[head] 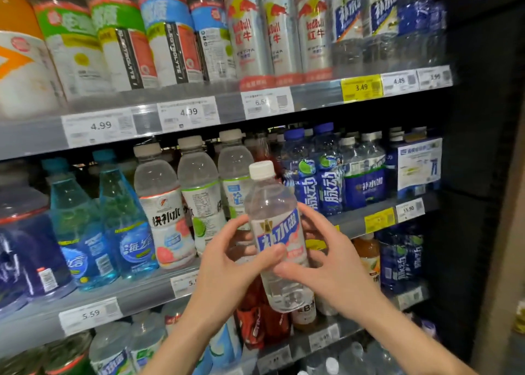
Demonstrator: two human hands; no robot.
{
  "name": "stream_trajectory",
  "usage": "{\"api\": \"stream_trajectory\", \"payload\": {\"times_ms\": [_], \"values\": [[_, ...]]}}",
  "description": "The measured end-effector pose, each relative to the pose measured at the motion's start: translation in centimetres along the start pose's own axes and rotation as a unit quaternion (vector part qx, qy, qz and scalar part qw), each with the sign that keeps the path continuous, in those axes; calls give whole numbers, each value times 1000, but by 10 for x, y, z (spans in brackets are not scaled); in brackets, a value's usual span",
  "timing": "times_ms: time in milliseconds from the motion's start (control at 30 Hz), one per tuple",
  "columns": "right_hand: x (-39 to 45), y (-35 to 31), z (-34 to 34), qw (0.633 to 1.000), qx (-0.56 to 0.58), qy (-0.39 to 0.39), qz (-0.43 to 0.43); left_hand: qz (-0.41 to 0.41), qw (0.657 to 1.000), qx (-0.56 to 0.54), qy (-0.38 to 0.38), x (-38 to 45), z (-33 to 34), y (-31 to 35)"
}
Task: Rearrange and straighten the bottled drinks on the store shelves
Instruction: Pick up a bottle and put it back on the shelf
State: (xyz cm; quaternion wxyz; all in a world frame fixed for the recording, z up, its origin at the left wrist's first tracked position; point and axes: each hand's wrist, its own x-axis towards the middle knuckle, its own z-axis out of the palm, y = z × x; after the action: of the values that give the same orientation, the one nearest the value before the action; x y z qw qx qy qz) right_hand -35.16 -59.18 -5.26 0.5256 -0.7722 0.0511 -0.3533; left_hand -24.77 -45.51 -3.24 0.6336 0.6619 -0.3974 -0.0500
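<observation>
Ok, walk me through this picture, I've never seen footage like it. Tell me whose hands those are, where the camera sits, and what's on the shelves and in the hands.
There is no machine here. The camera sits on a person's head and looks forward and down, so the left hand and right hand are the wearer's own. Together they hold a clear plastic bottle with a white cap and a blue-and-white label, tilted slightly, in front of the shelves. The grey store shelves carry rows of bottled drinks: silver Red Bull cans up top, pale blue bottles in the middle row, and white price tags along the shelf edges.
</observation>
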Motion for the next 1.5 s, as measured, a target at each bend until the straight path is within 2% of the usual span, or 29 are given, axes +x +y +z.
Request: {"api": "stream_trajectory", "payload": {"times_ms": [167,367,533,833,1067,1233,1333,1500], "values": [[-1,2,10,996,-63,63,3,19,999,12,31,17,14,1],[6,15,0,987,-78,139,-24,75,995,59,-23,29,26,1],[5,19,-6,983,-53,169,-38,36,995,36,-90,39,24,6],[14,22,-19,977,-70,196,-40,-21,999,46,-6,61,13,0],[16,29,-27,974,-97,201,-31,-21,998,66,-13,64,16,-5],[19,37,-36,971,-103,212,-30,9,995,95,-25,70,22,-13],[21,40,-42,970,-104,216,-31,53,987,154,-8,73,25,-16],[25,45,-47,970,-96,219,-30,159,941,297,26,84,23,-3]]}}
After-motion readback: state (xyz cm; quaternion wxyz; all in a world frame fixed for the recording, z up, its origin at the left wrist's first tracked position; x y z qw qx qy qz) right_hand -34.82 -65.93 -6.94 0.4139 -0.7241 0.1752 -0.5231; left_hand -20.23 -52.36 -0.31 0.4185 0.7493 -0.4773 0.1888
